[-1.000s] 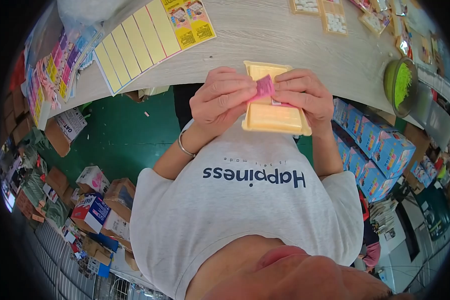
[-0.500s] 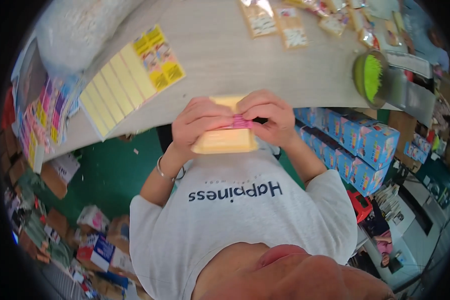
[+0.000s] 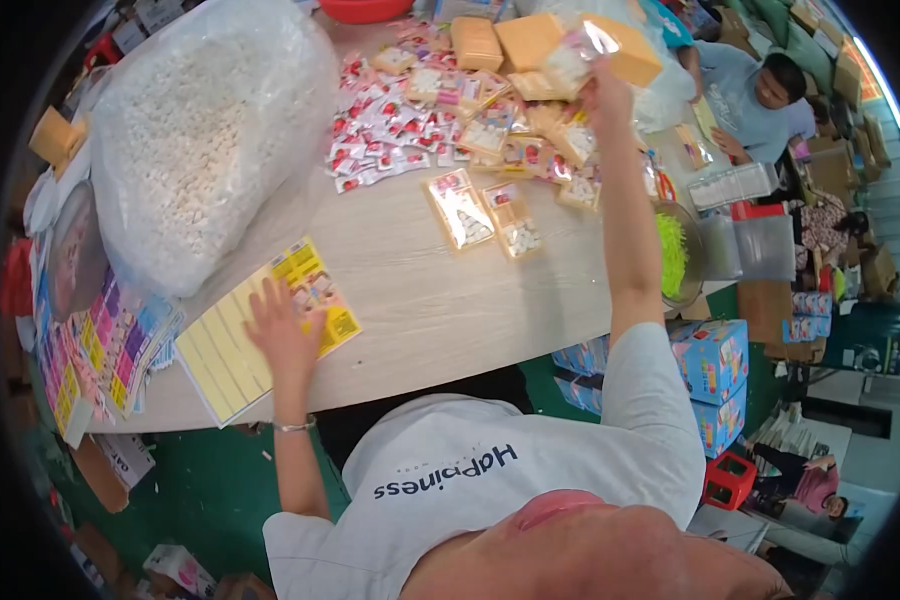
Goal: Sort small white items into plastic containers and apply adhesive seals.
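My left hand lies with fingers spread on a yellow sticker sheet at the table's near left. The sheet's right part has printed labels. Far out over the table, my right hand grips the edge of a clear-covered tray pack with white pieces inside, by the pile of filled yellow trays; its fingertips are partly hidden. Two filled trays lie apart from that pile, one a wider pack, the other a narrower pack.
A big clear bag of white pieces stands at the left, near printed sheets. Small red-and-white sachets spread beyond the middle. Stacked yellow trays stand far back. A bowl of green shreds sits right. A co-worker sits at the far right.
Both hands were together in front of my chest around a yellow tray with something pink. The left has moved onto the sticker sheet, the right far forward to the tray pile. The view has shifted.
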`<state>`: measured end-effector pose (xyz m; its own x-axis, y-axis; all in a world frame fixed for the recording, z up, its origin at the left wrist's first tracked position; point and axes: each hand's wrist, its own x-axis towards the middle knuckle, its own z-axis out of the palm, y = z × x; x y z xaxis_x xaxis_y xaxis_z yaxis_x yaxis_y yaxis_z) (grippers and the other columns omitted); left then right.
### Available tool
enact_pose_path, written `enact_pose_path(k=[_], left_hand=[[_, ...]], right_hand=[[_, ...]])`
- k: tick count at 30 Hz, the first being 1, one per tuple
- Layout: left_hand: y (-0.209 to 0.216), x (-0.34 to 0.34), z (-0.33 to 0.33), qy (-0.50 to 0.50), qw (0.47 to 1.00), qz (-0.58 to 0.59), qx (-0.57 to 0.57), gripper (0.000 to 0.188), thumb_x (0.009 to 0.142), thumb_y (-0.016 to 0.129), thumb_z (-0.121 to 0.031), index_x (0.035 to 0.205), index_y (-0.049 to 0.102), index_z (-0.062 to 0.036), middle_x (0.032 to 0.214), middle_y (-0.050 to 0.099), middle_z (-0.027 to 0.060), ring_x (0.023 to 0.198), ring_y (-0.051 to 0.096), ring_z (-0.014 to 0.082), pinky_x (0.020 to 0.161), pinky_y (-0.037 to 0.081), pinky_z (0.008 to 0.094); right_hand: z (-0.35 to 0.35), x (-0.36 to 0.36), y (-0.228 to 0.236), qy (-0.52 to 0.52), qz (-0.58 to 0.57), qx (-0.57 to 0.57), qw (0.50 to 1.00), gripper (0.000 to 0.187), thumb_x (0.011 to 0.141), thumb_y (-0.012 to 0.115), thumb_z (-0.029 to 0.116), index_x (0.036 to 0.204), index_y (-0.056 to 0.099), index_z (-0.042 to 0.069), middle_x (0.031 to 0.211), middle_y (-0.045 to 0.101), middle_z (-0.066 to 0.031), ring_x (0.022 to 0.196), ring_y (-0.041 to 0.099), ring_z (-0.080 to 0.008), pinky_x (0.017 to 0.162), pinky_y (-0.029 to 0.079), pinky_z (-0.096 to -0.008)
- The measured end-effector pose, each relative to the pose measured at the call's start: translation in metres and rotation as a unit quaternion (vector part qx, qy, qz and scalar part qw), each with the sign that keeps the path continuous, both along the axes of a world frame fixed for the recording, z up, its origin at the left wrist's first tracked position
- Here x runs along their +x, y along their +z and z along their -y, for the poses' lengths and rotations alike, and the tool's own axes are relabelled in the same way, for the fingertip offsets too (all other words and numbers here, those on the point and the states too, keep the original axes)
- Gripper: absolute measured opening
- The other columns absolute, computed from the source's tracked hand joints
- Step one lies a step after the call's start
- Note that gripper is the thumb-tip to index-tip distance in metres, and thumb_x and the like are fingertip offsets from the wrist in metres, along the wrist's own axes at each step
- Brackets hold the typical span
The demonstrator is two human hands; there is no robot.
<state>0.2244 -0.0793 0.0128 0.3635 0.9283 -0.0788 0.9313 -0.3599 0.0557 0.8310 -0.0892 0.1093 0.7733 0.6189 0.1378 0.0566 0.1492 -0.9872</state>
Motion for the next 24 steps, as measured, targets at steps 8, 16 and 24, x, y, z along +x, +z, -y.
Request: enact_pose_path(k=[8, 16, 24], left_hand=[[-0.015, 0.049, 0.078, -0.072, 0.984, 0.161, -0.001, 0.089, 0.084, 0.07, -0.053, 0.149, 0.041, 0.0006, 0.16, 0.032, 0.0215, 0.151, 0.023, 0.0397, 0.117, 0.016, 0.0651], [-0.026, 0.031, 0.035, -0.07, 0.944, 0.322, 0.012, 0.073, 0.081, 0.077, -0.035, 0.143, 0.052, -0.0059, 0.151, 0.044, 0.017, 0.14, 0.038, 0.0364, 0.113, 0.026, 0.052], [-0.048, 0.037, -0.015, -0.15, 0.946, 0.275, 0.083, 0.014, 0.096, 0.064, -0.027, 0.096, 0.071, -0.0151, 0.098, 0.068, -0.0006, 0.109, 0.055, 0.0233, 0.104, 0.028, 0.0471]], right_hand=[[0.026, -0.284, -0.051, 0.343, 0.388, -0.194, 0.833, 0.035, 0.092, 0.07, 0.019, 0.124, 0.065, 0.006, 0.116, 0.068, -0.0151, 0.105, 0.066, -0.0268, 0.09, 0.051, -0.0399], [0.051, -0.38, -0.13, 0.243, 0.492, -0.221, 0.806, 0.025, 0.083, 0.074, 0.014, 0.107, 0.069, 0.008, 0.102, 0.063, -0.011, 0.098, 0.059, -0.0316, 0.085, 0.05, -0.0438], [0.052, -0.391, -0.124, 0.223, 0.568, -0.137, 0.78, 0.029, 0.082, 0.072, 0.012, 0.111, 0.072, 0.015, 0.106, 0.065, -0.0022, 0.1, 0.058, -0.0256, 0.087, 0.047, -0.0412]])
